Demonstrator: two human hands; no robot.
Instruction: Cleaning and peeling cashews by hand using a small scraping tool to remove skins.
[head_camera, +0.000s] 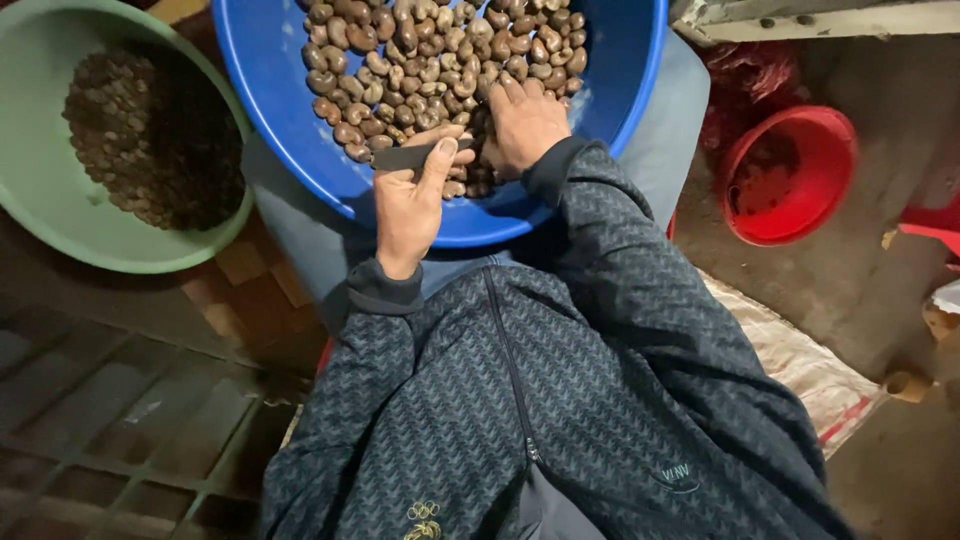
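Plainly much remains: left hand (408, 205) clamps a dark blade (405, 156), right hand (522, 122) fingers spread (loosely) on cashew nuts (430, 55) heaped in the blue basin (280, 100).

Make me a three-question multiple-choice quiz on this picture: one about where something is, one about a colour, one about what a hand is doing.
1. Where is the green basin?
A. left of the blue basin
B. inside the red bucket
C. on the jacket

2. What colour is the bucket at right?
A. yellow
B. red
C. white

3. What does the left hand hold?
A. nothing
B. a spoon
C. a dark flat blade

Answers:
1 A, it sits left of the blue basin.
2 B, its rim is red.
3 C, the thumb presses the dark flat blade; the right hand rests on the nuts.
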